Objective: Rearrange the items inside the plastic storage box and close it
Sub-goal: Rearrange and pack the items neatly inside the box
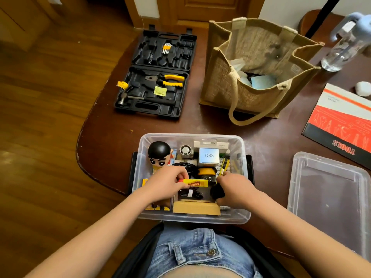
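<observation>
The clear plastic storage box (245, 149) stands open at the table's near edge, right in front of me. Its clear lid (329, 199) lies flat on the table to the right. Inside the box are a cartoon figurine (159, 154), a small white fan (185, 150), a silver Q88 box (208, 155), a yellow tape measure (205, 171), black cables (189, 194) and a cardboard box (195, 207). My left hand (166, 183) pinches a yellow and red tube (197, 184) over the middle. My right hand (233, 189) grips a black object (216, 192) at the box's right side.
An open black tool case (156, 75) with pliers and a hammer lies at the far left of the table. A jute tote bag (255, 71) stands behind the box. A red TOOLS booklet (341, 125) and a water bottle (345, 45) are at the far right.
</observation>
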Demonstrator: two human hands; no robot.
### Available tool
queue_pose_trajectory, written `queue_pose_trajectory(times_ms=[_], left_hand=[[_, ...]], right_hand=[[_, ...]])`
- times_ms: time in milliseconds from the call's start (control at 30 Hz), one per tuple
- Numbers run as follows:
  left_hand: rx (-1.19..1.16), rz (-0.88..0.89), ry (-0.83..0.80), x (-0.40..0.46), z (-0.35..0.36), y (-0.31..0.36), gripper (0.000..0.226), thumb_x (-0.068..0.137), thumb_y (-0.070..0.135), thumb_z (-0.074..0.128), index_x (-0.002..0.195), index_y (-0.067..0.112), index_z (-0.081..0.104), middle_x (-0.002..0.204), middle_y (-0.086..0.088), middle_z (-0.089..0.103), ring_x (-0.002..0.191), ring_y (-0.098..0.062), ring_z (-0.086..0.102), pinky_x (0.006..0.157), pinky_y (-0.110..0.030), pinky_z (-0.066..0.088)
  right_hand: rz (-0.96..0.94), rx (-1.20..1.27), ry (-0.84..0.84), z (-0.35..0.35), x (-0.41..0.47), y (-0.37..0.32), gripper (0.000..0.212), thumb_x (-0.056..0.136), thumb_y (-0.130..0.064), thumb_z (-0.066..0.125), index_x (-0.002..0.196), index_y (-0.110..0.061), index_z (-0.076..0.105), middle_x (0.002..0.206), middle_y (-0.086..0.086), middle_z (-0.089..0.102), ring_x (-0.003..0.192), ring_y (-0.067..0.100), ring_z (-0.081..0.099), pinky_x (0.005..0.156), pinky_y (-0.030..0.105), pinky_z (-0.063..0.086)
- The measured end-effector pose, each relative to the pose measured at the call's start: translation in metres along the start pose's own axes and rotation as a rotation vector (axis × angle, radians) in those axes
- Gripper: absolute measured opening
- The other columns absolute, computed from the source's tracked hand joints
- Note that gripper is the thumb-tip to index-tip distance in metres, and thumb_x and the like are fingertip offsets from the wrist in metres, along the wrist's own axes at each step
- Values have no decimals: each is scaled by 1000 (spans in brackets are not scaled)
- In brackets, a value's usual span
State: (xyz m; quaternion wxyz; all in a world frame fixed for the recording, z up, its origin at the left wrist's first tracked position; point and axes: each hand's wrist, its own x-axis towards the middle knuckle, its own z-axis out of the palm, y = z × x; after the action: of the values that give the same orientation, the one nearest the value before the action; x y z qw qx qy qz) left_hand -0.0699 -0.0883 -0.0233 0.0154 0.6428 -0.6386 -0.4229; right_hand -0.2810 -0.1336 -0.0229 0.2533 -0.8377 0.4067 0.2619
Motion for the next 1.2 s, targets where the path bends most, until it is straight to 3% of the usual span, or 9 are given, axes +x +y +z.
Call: queue_pose_trajectory(times_ms=[233, 333, 500, 667, 733, 800, 867, 1067, 1200], left_hand=[[-427, -70, 81, 0, -13, -3, 28, 92, 15, 59, 119, 13, 66, 96, 0, 68, 90, -11, 58, 80, -11, 45], [-610, -119, -18, 1, -12, 3, 22, 95, 12, 55, 114, 6, 63, 92, -7, 71, 78, -12, 67, 70, -22, 52], [-581, -109, -132, 9, 0, 16, 11, 96, 16, 54, 104, 8, 56, 101, -16, 71, 74, -10, 65, 63, -18, 53], [-461, -83, -224, 22, 13, 24, 20, 92, 17, 60, 107, 5, 54, 103, -14, 71, 92, -25, 67, 78, -38, 53], [-414, -67, -261, 28, 19, 25, 13, 93, 20, 58, 97, 16, 46, 104, -11, 71, 85, -24, 64, 69, -37, 49], [-386, -73, -261, 33, 26, 24, 17, 94, 24, 55, 89, 23, 39, 87, -5, 69, 70, -15, 53, 62, -30, 42], [-327, -78, -219, 37, 33, 23, 19, 95, 30, 54, 87, 25, 38, 68, 4, 51, 58, -9, 40, 56, -25, 35], [-367, -112, -136, 43, 42, 19, 19, 95, 29, 53, 84, 25, 38, 65, 7, 46, 52, -6, 37, 51, -22, 32], [-420, -132, -116, 42, 45, 15, 20, 95, 26, 55, 83, 24, 39, 61, 7, 48, 49, -2, 38, 48, -16, 32]], right_hand=[[-171, -211, -237, -16, 17, 10, 47, 78, -41, 68, 115, -13, 59, 107, 5, 62, 92, 25, 59, 71, 33, 50], [-169, -217, -341, -18, 24, 8, 48, 80, -35, 70, 119, -13, 55, 110, 7, 62, 90, 25, 56, 71, 32, 47], [-159, -172, -382, -19, 29, 8, 51, 82, -31, 70, 126, -16, 49, 113, 7, 61, 97, 26, 58, 80, 37, 50], [-182, -177, -342, -16, 30, 8, 49, 81, -33, 69, 123, -16, 52, 114, 5, 63, 98, 26, 59, 85, 39, 52], [-182, -201, -338, -15, 30, 7, 49, 81, -30, 69, 125, -16, 52, 118, 5, 62, 102, 26, 59, 88, 37, 52], [-169, -243, -351, -14, 30, 7, 51, 83, -29, 68, 129, -15, 48, 117, 6, 62, 100, 26, 60, 84, 34, 52], [-151, -310, -382, -12, 30, 5, 51, 85, -29, 65, 129, -12, 46, 107, 7, 62, 90, 26, 59, 71, 32, 49], [-167, -222, -252, -11, 26, 5, 44, 81, -29, 66, 117, -12, 48, 92, 3, 57, 76, 21, 52, 54, 24, 38], [-165, -283, -187, -2, 21, 7, 43, 81, -35, 65, 114, -14, 48, 95, 6, 62, 76, 24, 55, 60, 30, 42]])
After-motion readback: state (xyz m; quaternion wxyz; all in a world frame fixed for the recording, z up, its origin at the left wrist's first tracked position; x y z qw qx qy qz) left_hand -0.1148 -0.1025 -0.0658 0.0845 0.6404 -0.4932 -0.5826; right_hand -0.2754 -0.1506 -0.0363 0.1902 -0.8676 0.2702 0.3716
